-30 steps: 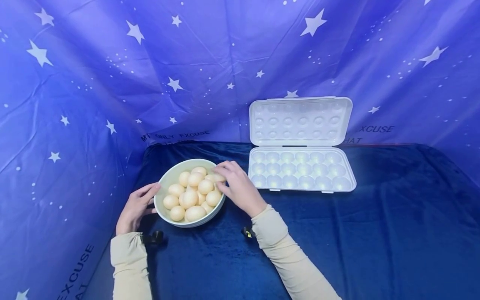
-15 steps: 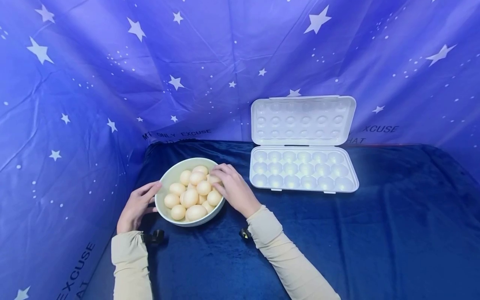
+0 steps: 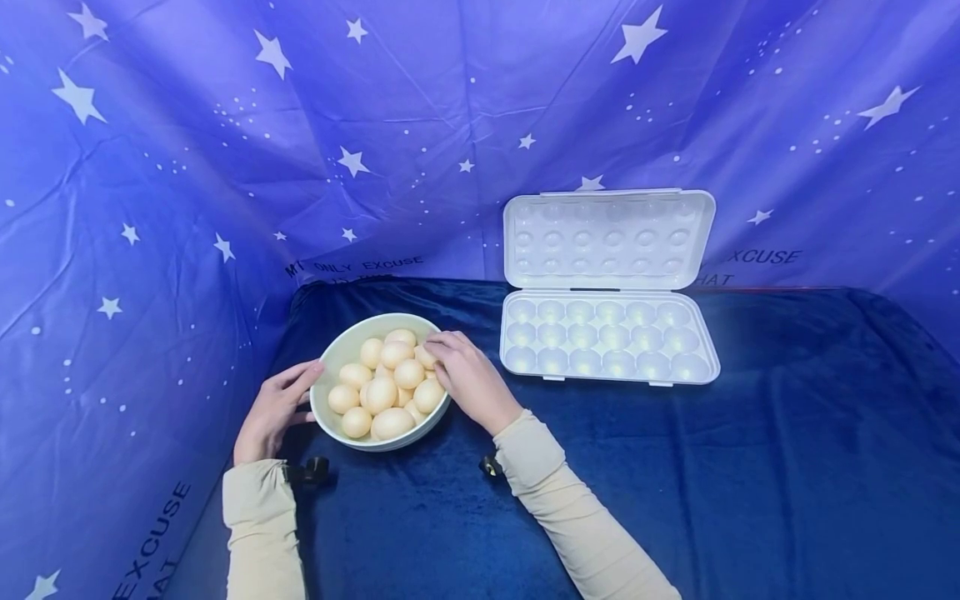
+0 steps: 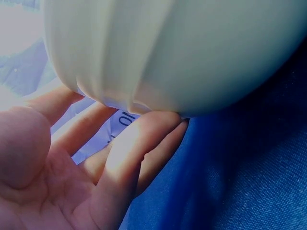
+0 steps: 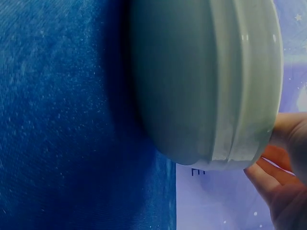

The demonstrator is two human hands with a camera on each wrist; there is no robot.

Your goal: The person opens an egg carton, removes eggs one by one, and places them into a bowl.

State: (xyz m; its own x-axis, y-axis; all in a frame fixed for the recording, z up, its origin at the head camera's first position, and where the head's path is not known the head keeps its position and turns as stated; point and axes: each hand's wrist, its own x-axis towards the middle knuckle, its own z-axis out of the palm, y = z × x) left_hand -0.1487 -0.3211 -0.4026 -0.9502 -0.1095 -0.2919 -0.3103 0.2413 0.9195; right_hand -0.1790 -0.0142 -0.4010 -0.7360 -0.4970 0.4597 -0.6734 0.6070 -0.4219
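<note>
A pale green bowl (image 3: 333,354) filled with several cream-coloured eggs (image 3: 381,395) stands left of centre in the head view. My left hand (image 3: 272,410) holds its left side, thumb at the rim. In the left wrist view the fingers (image 4: 144,139) touch the bowl's outer wall from beneath. At the right rim my right hand (image 3: 474,375) grips the bowl. The right wrist view shows the thumb reaching over the rim (image 5: 276,72) and the fingers (image 5: 264,175) against the outside. An egg (image 3: 425,357) lies inside, close to the right fingers.
Right of the bowl stands a white plastic egg box (image 3: 708,367), its dimpled lid (image 3: 611,239) raised at the back and its rows of cups bare. A dark blue cloth (image 3: 750,483) covers the table. Purple star-printed fabric (image 3: 420,108) hangs behind and at the left.
The egg at my right fingertips has settled lower into the bowl, and those fingers have come to the rim. My left hand keeps its hold. The head view has shifted slightly.
</note>
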